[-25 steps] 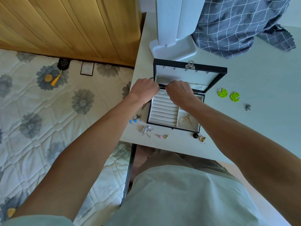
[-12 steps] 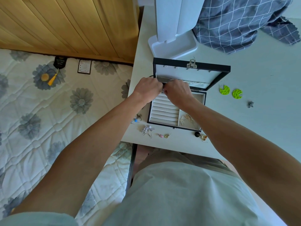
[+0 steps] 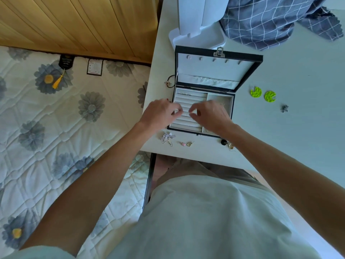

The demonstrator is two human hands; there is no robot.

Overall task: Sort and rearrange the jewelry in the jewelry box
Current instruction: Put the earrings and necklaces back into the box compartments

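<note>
Black-edged and lined in pale cream, the jewelry box (image 3: 244,85) stands open on the white table (image 3: 291,139), and we take it as our landmark. A second ago we had both hands up at the lid's gathered pocket; now we have brought them down to the ring rolls (image 3: 188,100) in the near left part of the tray. Our left hand (image 3: 160,114) and right hand (image 3: 211,114) face each other over the middle rolls, fingers curled toward the thumbs as if pinching something thin between them, but the piece is too small to make out, so we cannot tell whether either hand really grasps anything. We judge that the work has passed from the lid to seating a small item in a roll slot.

A thin chain-like piece lies on the farthest roll. Much is still outside the box: the green earrings (image 3: 263,94) and a small grey piece (image 3: 284,108) to its right, a dark cord bracelet (image 3: 170,81) at its left edge, and a silver bow earring (image 3: 167,137), a pink charm (image 3: 183,144) and a black and gold earring (image 3: 226,143) just in front of it. Sorting looks far from done.
</note>
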